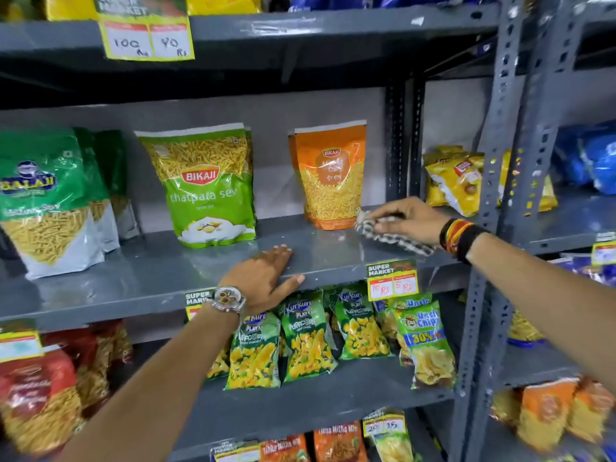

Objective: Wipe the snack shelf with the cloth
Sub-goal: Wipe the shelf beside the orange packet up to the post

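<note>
The grey metal snack shelf [160,275] runs across the middle of the view. My right hand [408,220] presses a checked black-and-white cloth [390,236] onto the shelf's right end, just right of an orange Bikaji pouch [331,175]. My left hand [263,278] lies flat on the shelf's front edge, fingers spread, thumb over the lip, holding nothing. A green Bikaji sev pouch [206,185] stands behind it, upright against the back wall.
Green Balaji bags [50,198] stand at the shelf's left. A price tag [392,279] hangs from the front lip. Green Kurkure packs [308,338] fill the shelf below. A perforated grey upright [493,201] bounds the right side, with yellow chip bags [456,181] beyond.
</note>
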{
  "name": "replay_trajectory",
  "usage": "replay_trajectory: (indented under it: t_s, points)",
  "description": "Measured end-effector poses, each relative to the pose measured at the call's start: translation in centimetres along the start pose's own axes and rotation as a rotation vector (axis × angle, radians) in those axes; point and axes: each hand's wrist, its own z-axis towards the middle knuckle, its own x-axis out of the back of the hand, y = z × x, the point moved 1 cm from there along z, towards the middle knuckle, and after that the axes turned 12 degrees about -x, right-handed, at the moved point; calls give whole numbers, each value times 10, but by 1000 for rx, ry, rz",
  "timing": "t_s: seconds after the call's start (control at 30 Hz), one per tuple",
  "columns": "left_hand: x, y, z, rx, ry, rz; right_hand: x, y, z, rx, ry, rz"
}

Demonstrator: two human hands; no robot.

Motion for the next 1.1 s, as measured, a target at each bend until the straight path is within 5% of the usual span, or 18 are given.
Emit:
replay_trajectory:
  t_s: [0.33, 0.77, 1.1]
  points:
    - [-6, 49, 68, -135, -44, -44, 39, 54, 88, -114, 298, 26]
    - [-13, 47, 71, -130, 2, -59, 58, 134, 243, -286, 359, -69]
    - [-17, 44, 74, -104, -39, -103, 26, 144, 298, -284, 96, -3]
